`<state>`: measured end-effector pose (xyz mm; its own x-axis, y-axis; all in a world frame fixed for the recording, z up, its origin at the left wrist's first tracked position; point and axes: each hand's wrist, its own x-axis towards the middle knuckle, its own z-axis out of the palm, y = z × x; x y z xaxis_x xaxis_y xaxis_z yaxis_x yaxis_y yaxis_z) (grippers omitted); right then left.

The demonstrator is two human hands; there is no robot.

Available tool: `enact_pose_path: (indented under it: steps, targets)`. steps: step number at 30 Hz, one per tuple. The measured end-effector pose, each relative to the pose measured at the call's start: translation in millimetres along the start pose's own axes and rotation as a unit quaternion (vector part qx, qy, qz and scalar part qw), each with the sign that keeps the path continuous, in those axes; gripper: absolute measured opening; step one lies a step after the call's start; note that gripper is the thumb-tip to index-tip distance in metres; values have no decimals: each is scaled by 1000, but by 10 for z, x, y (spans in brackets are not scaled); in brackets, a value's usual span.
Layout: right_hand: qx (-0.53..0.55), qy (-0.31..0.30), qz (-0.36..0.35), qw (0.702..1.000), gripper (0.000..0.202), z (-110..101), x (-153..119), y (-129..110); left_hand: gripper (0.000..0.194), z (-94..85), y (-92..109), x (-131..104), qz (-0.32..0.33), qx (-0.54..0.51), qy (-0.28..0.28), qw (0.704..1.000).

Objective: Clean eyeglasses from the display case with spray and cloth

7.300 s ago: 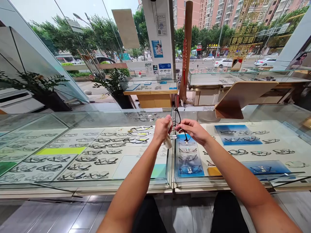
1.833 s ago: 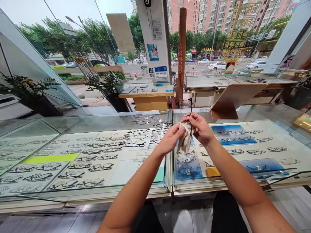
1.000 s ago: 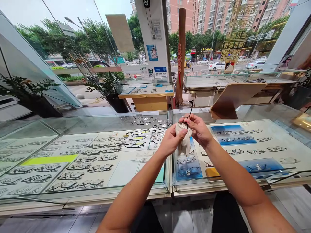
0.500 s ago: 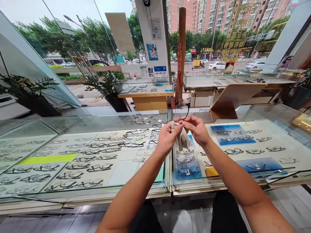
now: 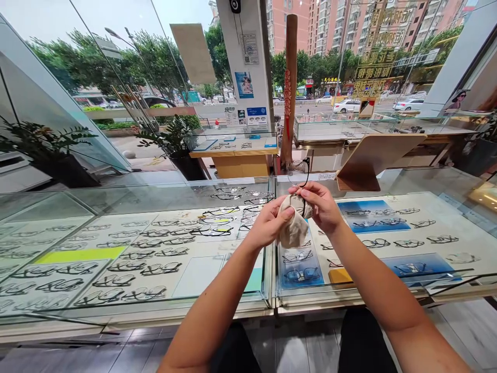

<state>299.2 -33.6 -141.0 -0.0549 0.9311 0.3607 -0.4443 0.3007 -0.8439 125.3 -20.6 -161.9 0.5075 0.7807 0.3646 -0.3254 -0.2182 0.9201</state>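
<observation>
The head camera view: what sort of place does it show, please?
Probably an optician's or eyewear shop: rows of spectacle frames lie inside glass display cases, and a pair of glasses is held together with a pale cloth.

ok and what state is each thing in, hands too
Dark-rimmed clear-lensed eyeglasses, held on end, arms' folding unclear
Cream fabric cloth, bunched, lower part hanging
Left hand, closed on the cloth
Right hand, closed on the eyeglasses
Brown wooden angled board, tilted
Tall brown wooden post, upright
Thin dark spectacle frames, laid in rows
</observation>
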Motion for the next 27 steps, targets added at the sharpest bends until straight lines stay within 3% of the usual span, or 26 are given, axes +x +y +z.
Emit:
enact_pose_path:
  steps: [3, 12, 15, 17, 19, 21, 24, 25, 27]
  targets:
    - [7, 1, -2, 1000, 32, 12, -9, -23, 59, 0, 6, -23, -10, 6, -7, 1000]
    - [-46, -38, -26, 998, 35, 27, -1, 156, 67, -14, -103, 54, 22, 5, 103, 994]
    - [-96, -57, -73, 991, 28, 5, 7, 115, 56, -56, -77, 75, 46, 4, 135, 990]
    - [-153, -38, -122, 980, 24, -53, 31, 74, 58, -113, -41, 97, 56, -9, 172, 984]
    - [-244, -8, -152, 958, 22, -152, 72, 55, 64, -188, 0, 132, 59, -37, 210, 975]
    - [-365, 3, -123, 923, 32, -274, 121, 76, 66, -269, 36, 178, 67, -65, 242, 966]
    - [-538, -34, 14, 842, 65, -432, 186, 177, 63, -379, 56, 244, 96, -90, 271, 953]
    - [-583, -55, 57, 809, 65, -466, 204, 220, 62, -410, 52, 260, 107, -95, 275, 951]
    - [-648, -96, 115, 747, 45, -506, 235, 301, 60, -464, 32, 283, 122, -102, 275, 948]
